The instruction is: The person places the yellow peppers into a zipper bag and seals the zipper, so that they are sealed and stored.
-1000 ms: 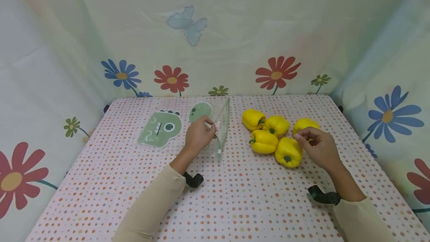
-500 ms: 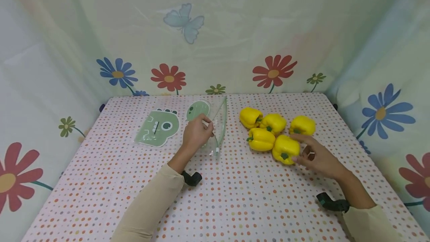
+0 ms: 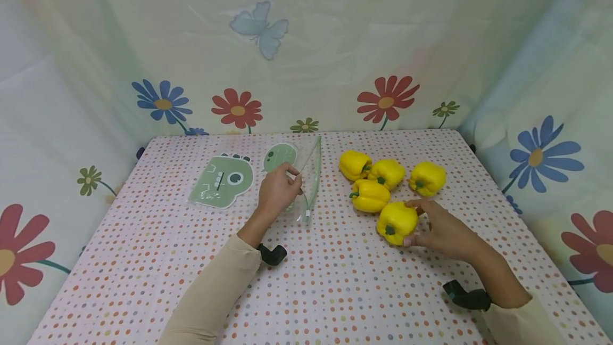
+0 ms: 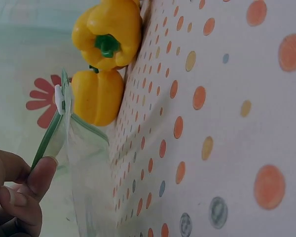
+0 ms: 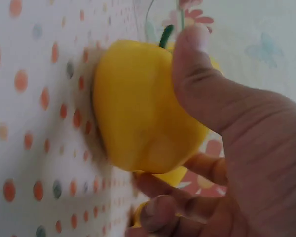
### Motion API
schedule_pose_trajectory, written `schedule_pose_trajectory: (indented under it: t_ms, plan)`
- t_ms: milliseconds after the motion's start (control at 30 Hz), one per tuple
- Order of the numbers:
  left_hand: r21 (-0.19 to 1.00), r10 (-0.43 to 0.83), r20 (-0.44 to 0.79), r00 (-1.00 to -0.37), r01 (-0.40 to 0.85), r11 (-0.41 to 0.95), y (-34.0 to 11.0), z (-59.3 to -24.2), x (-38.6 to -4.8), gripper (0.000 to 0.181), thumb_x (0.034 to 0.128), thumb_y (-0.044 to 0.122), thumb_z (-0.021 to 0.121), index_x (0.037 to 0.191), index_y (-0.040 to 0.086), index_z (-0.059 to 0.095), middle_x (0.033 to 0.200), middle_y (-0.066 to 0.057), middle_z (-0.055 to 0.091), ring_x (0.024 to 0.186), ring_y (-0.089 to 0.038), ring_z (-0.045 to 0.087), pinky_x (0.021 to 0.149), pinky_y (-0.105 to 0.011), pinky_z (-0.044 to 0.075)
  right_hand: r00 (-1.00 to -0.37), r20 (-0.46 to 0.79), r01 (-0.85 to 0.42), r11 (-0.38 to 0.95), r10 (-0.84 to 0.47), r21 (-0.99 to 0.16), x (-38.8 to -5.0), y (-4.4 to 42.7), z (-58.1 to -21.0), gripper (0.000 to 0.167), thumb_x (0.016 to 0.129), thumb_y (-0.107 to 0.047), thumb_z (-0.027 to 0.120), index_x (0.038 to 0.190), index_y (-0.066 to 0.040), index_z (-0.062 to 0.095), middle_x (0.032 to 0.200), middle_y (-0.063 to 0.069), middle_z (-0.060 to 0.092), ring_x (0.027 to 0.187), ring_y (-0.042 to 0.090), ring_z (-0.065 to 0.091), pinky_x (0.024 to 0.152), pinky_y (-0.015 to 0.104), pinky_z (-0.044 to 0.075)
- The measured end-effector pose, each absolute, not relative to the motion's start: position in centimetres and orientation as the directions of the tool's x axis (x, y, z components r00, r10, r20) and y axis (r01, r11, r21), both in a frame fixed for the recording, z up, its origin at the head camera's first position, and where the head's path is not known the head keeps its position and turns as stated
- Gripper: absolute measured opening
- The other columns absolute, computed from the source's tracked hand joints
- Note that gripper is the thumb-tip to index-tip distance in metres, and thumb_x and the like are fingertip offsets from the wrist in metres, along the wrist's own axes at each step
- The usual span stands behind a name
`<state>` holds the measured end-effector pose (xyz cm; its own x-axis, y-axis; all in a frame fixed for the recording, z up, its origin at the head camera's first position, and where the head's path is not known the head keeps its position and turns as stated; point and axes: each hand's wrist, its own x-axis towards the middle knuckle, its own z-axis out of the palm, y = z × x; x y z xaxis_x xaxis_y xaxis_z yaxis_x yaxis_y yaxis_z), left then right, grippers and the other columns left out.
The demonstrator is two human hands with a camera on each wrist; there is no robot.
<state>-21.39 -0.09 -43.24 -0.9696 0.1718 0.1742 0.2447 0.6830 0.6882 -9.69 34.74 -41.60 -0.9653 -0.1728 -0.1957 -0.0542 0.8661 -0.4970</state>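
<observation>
In the head view we see the right hand (image 3: 438, 230) curled round a glossy yellow bell pepper (image 3: 397, 221), right of the dotted table (image 3: 335, 281)'s middle and slightly closer to the near edge than half a second ago, which we judge is parting it from four other yellow peppers (image 3: 371, 196). In the left wrist view, we find the left hand (image 4: 19, 192) pinching the green zip strip (image 4: 45, 142) of a clear plastic bag (image 4: 86, 173). In the right wrist view, thumb and fingers flank the pepper; whether it is lifted, we cannot tell.

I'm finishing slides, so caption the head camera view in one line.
Left hand pinching a clear, green-printed bag, right hand holding one of five yellow peppers on a dotted tablecloth.
</observation>
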Motion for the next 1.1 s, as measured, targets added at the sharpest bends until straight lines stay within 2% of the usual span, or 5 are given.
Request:
schedule_pose_trajectory:
  t_ms: [133,400,600,800,1100]
  plan:
    - [0.682,0.173,0.167,-0.971,0.241,0.69,-0.1,-43.1,-21.3,0.021,0.0981,0.027,0.057,0.11,0.012,0.064,0.068,0.005,0.073,0.042,-0.01,0.052,0.039,-0.024,0.032,-0.949,-0.266,-0.035,0.898,-0.167,-0.439,-9.3,34.0,-40.7,0.098,0.073,-0.054,0.08,0.146,-0.004,0.037,0.122,0.022,0.058,0.101,0.031,0.06,0.077,0.046,0.051]
    - [0.675,0.174,0.166,-0.971,0.24,0.697,-0.2,-42.9,-21.2,0.02,0.0977,0.027,0.057,0.109,0.012,0.065,0.066,0.006,0.072,0.044,-0.01,0.052,0.04,-0.024,0.033,-0.985,-0.107,-0.101,0.962,-0.132,-0.255,-8.7,33.5,-40.4,0.049,0.079,-0.029,0.082,0.117,-0.006,0.061,0.109,0.014,0.06,0.086,0.024,0.061,0.066,0.041,0.052]
    - [0.667,0.179,0.165,-0.97,0.243,0.704,-0.2,-43.0,-21.1,0.021,0.0978,0.028,0.057,0.109,0.012,0.065,0.066,0.006,0.072,0.042,-0.01,0.051,0.039,-0.024,0.033,-0.981,-0.042,-0.151,0.879,-0.19,-0.453,-9.0,34.0,-40.7,0.061,0.079,-0.027,0.082,0.131,-0.01,0.055,0.134,0.021,0.048,0.101,0.033,0.059,0.069,0.037,0.052]
    - [0.667,0.179,0.167,-0.97,0.245,0.703,-0.3,-43.0,-21.1,0.021,0.0977,0.027,0.058,0.109,0.011,0.065,0.066,0.005,0.072,0.042,-0.01,0.051,0.039,-0.024,0.033,-0.949,-0.115,-0.147,0.733,-0.295,-0.664,-10.1,35.4,-42.2,0.082,0.08,-0.035,0.08,0.147,-0.009,0.041,0.149,0.022,0.041,0.117,0.041,0.055,0.08,0.04,0.056]
    - [0.662,0.178,0.171,-0.969,0.247,0.708,-0.1,-43.1,-20.9,0.019,0.0975,0.026,0.059,0.108,0.012,0.065,0.066,0.005,0.072,0.043,-0.01,0.053,0.039,-0.024,0.034,-0.922,-0.194,-0.094,0.682,-0.334,-0.725,-11.1,37.2,-44.0,0.082,0.082,-0.035,0.078,0.15,-0.009,0.039,0.149,0.021,0.045,0.121,0.041,0.056,0.084,0.038,0.052]
